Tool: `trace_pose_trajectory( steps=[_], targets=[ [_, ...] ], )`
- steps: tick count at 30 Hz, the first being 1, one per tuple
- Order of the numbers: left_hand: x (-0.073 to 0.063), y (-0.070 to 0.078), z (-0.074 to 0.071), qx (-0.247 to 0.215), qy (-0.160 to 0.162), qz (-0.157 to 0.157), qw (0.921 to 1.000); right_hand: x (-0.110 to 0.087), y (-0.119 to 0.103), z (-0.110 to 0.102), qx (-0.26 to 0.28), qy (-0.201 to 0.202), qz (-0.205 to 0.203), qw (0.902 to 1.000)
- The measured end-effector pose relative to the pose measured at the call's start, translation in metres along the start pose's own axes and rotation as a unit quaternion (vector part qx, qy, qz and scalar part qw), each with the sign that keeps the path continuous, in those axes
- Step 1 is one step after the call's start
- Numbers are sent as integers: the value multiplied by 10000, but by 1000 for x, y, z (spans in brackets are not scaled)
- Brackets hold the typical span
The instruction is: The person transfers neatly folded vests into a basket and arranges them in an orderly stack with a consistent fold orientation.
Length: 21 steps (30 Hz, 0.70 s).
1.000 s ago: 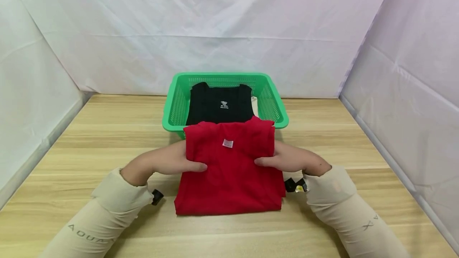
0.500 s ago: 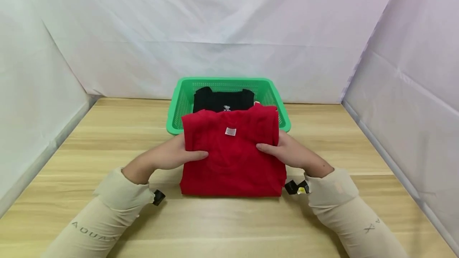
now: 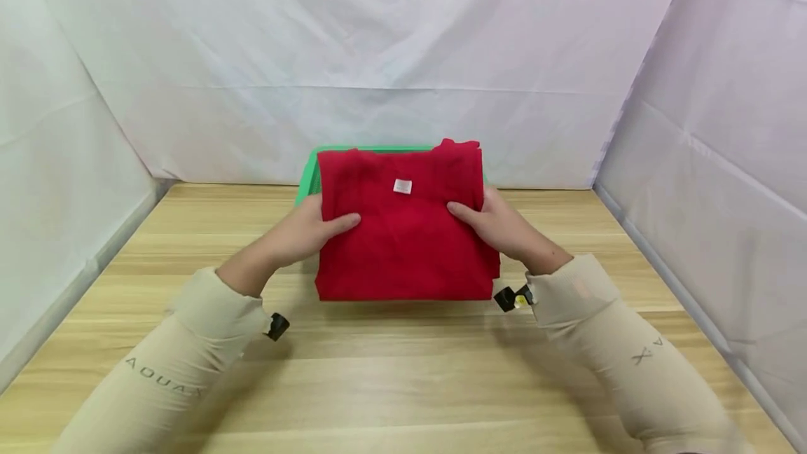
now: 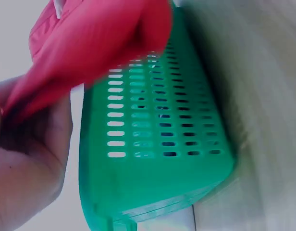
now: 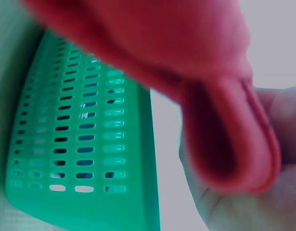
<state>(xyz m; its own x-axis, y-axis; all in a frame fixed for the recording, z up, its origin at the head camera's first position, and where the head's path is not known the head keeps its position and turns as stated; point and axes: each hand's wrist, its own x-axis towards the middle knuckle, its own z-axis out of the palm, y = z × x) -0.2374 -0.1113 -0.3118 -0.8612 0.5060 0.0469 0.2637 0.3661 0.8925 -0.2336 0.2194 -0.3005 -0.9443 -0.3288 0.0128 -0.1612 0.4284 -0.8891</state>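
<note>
A folded red shirt [image 3: 403,244] with a small white label near its neckline hangs between both hands, raised off the table. My left hand [image 3: 309,230] grips its left edge, thumb on the front and fingers behind. On the opposite edge my right hand [image 3: 501,226] holds it the same way. Behind the shirt stands a green plastic basket [image 3: 307,181], mostly hidden by the cloth in the head view. Both wrist views show the basket's slotted wall [image 4: 153,178] close by, with the red cloth [image 5: 186,38] above and in front of it. The basket's contents are covered from sight.
A light wood-grain table [image 3: 403,384] lies under the arms. White sheeting [image 3: 391,54] rises behind the basket and along both sides. Small black devices [image 3: 277,326] sit at the cuffs of the sleeves.
Both hands have lifted the red shirt and carried it forward toward the basket. The shirt now covers the black garment seen earlier inside the basket.
</note>
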Motion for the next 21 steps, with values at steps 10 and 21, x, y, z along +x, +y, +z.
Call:
trace_pose_trajectory(
  steps=[10, 21],
  targets=[
    [42, -3, -10, -266, 686, -651, 9952, 46, 1, -4, 146, 460, 2, 9988],
    [56, 10, -19, 70, 758, -548, 9956, 71, 1, -12, -51, 633, 152, 9979]
  ],
)
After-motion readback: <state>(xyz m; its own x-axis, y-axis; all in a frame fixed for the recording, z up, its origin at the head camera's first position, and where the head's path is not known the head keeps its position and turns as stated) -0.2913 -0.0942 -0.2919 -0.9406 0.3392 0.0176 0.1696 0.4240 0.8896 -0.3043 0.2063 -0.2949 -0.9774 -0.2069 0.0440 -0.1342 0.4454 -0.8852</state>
